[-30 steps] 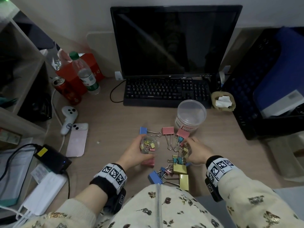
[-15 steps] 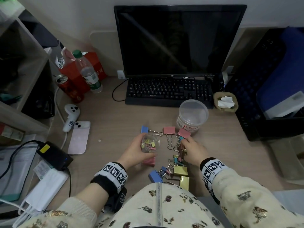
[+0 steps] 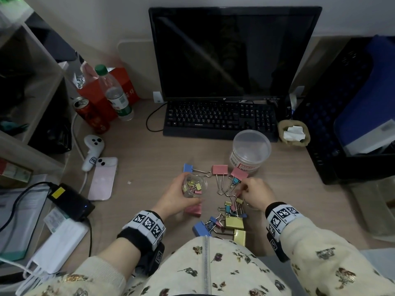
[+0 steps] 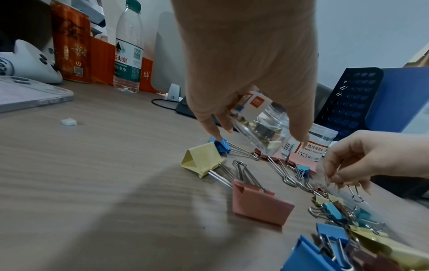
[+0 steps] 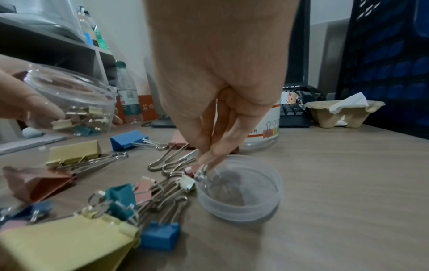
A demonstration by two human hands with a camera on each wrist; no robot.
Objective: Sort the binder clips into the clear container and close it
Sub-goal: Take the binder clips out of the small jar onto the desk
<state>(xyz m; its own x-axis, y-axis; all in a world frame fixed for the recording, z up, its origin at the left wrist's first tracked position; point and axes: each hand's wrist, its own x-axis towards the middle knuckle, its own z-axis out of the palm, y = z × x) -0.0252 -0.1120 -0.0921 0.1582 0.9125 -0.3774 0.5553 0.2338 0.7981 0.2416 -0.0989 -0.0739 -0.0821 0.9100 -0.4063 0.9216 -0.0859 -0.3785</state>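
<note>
My left hand (image 3: 183, 195) grips a small clear container (image 3: 194, 185) and holds it tilted above the desk, its mouth toward the right. Several small coloured clips lie inside it (image 5: 76, 117). My right hand (image 3: 242, 190) pinches the wire handle of a small binder clip (image 4: 355, 192) just over the pile of binder clips (image 3: 230, 212). A clear round lid (image 5: 239, 187) lies open side up on the desk below those fingertips (image 5: 206, 155). Big pink, blue and yellow clips are scattered between the two hands.
A larger lidded tub (image 3: 250, 150) stands behind the clips, before the keyboard (image 3: 220, 120). A phone (image 3: 102, 178) and controller (image 3: 93, 150) lie at the left, with a bottle (image 3: 116, 95) and can (image 3: 89, 114) behind. A black crate (image 3: 342, 107) stands at the right.
My right hand has drawn back a little from the big pink clip toward the pile and now pinches a small clip. The left hand still holds the container in the same place.
</note>
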